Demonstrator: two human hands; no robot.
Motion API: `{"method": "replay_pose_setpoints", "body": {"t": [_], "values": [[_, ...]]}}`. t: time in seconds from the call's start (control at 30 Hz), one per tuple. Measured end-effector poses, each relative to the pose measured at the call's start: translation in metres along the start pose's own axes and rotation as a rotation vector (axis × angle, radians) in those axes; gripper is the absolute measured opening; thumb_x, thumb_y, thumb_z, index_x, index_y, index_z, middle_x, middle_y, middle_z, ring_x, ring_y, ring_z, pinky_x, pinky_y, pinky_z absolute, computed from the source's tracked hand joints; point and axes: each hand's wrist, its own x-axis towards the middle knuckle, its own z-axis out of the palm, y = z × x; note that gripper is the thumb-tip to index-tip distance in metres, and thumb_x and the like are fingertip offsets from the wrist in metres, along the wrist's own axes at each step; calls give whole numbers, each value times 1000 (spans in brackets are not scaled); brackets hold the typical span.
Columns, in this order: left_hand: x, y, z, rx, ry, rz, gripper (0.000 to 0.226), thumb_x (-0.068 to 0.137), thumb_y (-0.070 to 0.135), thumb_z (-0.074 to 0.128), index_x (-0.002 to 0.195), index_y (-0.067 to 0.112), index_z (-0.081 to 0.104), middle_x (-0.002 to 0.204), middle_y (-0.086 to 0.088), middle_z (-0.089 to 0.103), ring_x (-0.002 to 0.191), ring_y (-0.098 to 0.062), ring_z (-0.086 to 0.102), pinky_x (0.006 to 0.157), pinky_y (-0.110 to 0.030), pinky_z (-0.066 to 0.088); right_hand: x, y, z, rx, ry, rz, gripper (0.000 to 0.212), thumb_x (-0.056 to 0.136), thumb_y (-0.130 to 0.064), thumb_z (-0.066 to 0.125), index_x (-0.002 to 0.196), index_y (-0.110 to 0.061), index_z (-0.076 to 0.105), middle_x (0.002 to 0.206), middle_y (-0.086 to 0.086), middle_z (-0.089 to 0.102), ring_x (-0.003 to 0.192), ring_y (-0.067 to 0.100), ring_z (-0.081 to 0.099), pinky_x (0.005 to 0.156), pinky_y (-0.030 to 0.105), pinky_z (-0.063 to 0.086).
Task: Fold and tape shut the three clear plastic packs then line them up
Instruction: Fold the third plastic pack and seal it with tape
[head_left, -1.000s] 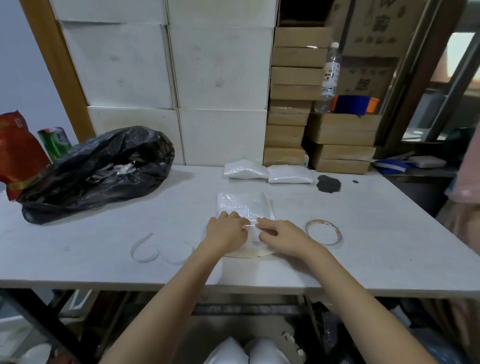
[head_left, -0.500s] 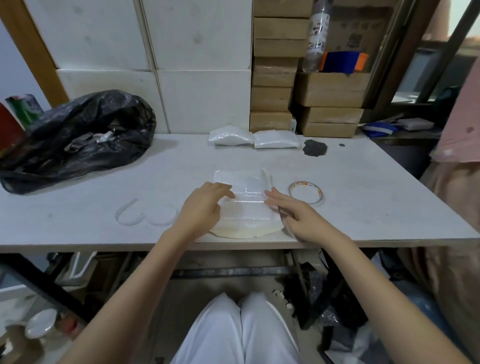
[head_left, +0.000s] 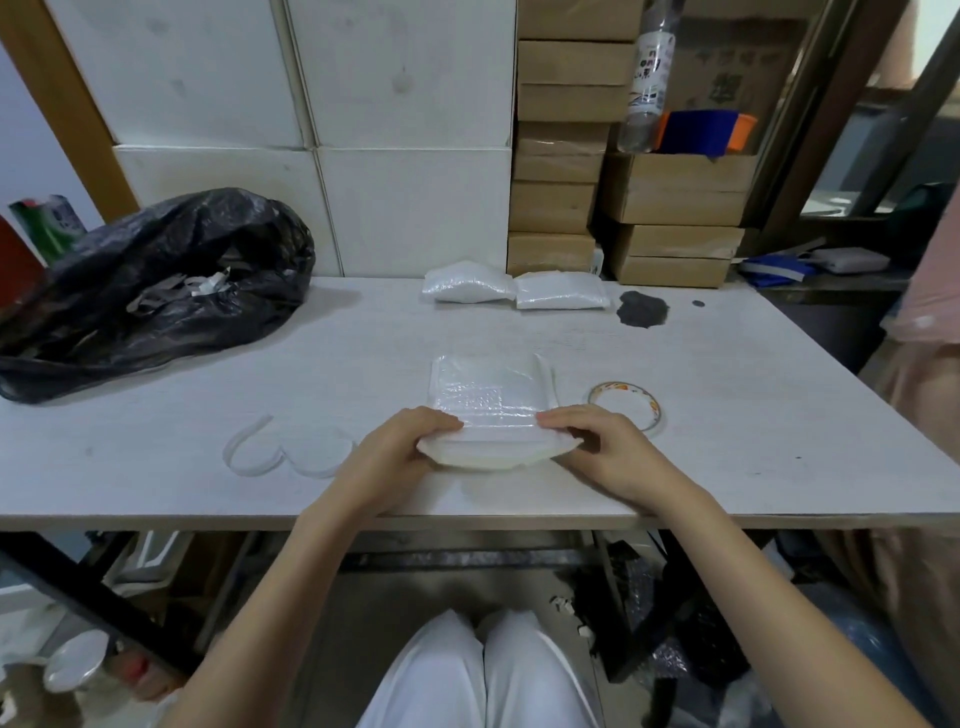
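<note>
Clear plastic pack (head_left: 488, 395) w/ long axis front-to-back, near end lifted.
L hand (head_left: 400, 452) & R hand (head_left: 597, 447) grip its near corners; bare table (head_left: 753, 415) on both sides.

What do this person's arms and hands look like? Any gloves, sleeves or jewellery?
Both arms are bare from the lower edge of the picture to the wrists: no sleeves show. The left hand and the right hand wear no gloves, and no rings, watch or bracelets are visible. The fingernails look short and plain. Below the table, the person's knees are in white trousers.
</note>
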Motion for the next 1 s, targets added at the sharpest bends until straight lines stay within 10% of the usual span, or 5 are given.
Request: {"method": "replay_pose_setpoints", "body": {"t": [0.2,0.37,0.6,0.83,1.0], "values": [[27,20,12,-332,330,-261,24,87,32,62,91,9,57,93,-4,69,90,-21,64,81,-41,53,19,-18,13,272,241,105,6,83,-19,70,87,-23,68,87,-11,70,79,-5,64,71,8,48],[47,36,22,-76,439,-361,34,92,41,51,82,12,38,67,1,48,67,-27,48,58,-34,35,43,-16,21,144,364,175,29,84,-30,68,77,-3,60,68,-1,59,62,13,52,60,29,42],[69,30,31,214,379,-503,33,97,38,42,102,5,47,99,-16,64,93,-38,58,70,-36,34,59,-16,29,-151,416,291,51,85,-35,65,60,-17,25,58,-3,29,57,17,30,49,30,20],[76,32,34,329,309,-506,31,99,31,39,111,3,47,106,-17,64,97,-38,59,76,-38,40,64,-38,33,-468,428,366,43,88,-34,62,112,-1,48,115,13,46,95,30,52,70,32,38],[76,31,34,333,293,-510,32,98,32,40,110,3,47,107,-16,64,97,-36,60,76,-37,42,67,-47,42,-811,307,91,62,96,-36,45,145,-5,24,156,14,16,144,28,14,115,36,17]]}}
